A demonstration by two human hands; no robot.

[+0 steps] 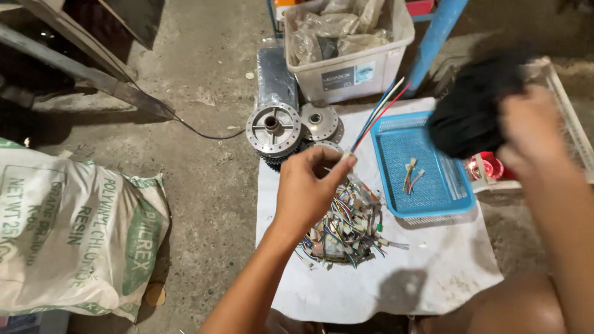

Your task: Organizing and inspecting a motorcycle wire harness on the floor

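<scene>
Wires in several colours (378, 111), thin and bundled, were pinched at one end between the fingertips of the left hand (307, 185), which was closed narrowly on them above the middle of a white sheet (396, 278) spread on the concrete floor. They looked light and limp, likely to sag and slip unless gripped near the small connector end. Just below that hand, toward the near edge of the sheet, lay a tangled pile of short wire pieces with plugs (346, 226). At the sheet's right edge sat a blue plastic tray (396, 185) holding a few loose pieces. The right hand (532, 130), blurred, was clutching a dark soft object (470, 111) above the tray. At the far edge stood round metal hubs (273, 128) and a white bin of bagged parts (352, 68). A printed sack (74, 229) lay off to the left.
</scene>
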